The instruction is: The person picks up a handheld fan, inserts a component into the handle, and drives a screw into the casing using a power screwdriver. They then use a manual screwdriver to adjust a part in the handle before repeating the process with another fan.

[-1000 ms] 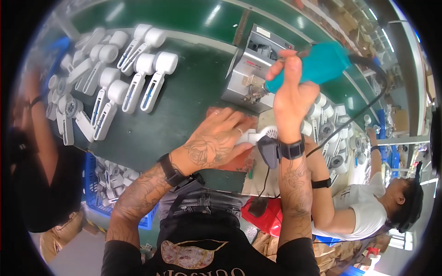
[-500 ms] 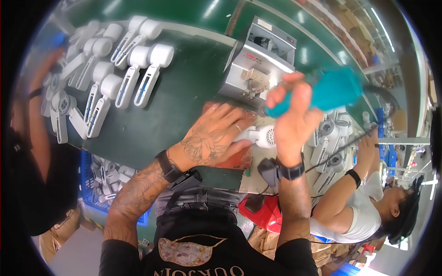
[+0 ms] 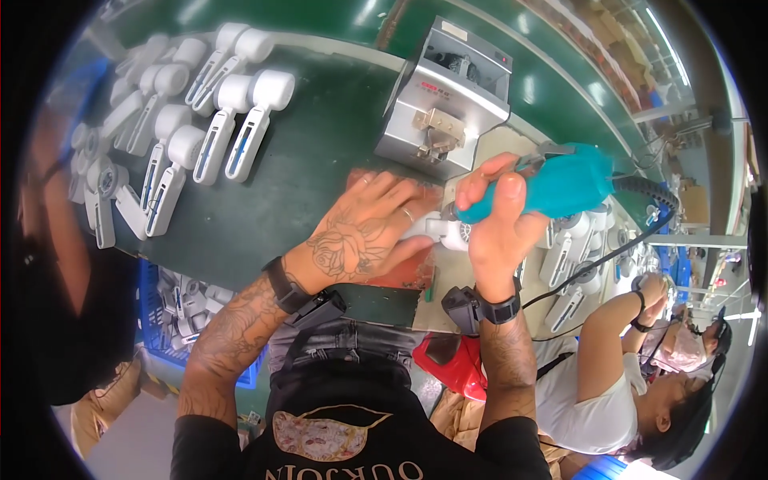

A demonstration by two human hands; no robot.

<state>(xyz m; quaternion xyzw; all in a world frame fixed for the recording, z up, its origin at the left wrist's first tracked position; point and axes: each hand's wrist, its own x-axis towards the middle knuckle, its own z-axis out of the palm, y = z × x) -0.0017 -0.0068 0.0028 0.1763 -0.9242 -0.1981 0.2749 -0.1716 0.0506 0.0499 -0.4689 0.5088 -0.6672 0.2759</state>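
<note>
My right hand (image 3: 500, 232) is wrapped round a teal electric screwdriver (image 3: 576, 182) with a black cable. The tool lies tilted, its tip end just above a white handheld fan (image 3: 456, 234); whether the tip touches the fan I cannot tell. Over the fan's handle lies my left hand (image 3: 356, 240), thumb and fingers closed about it and hiding most of it. The fan rests at a red mat (image 3: 412, 274) on the green bench. Beyond both hands stands a grey metal screw feeder (image 3: 440, 108).
Several white fans (image 3: 250, 136) lie in rows on the left of the bench. More fans (image 3: 564, 264) are piled at the right. A blue crate (image 3: 152, 320) with white parts stands below the bench edge. Co-workers are at the left and at the right (image 3: 600, 384).
The screwdriver has come down and slightly left toward the fan head, and my right hand with it. My left hand stays on the fan. The co-worker at right has shifted.
</note>
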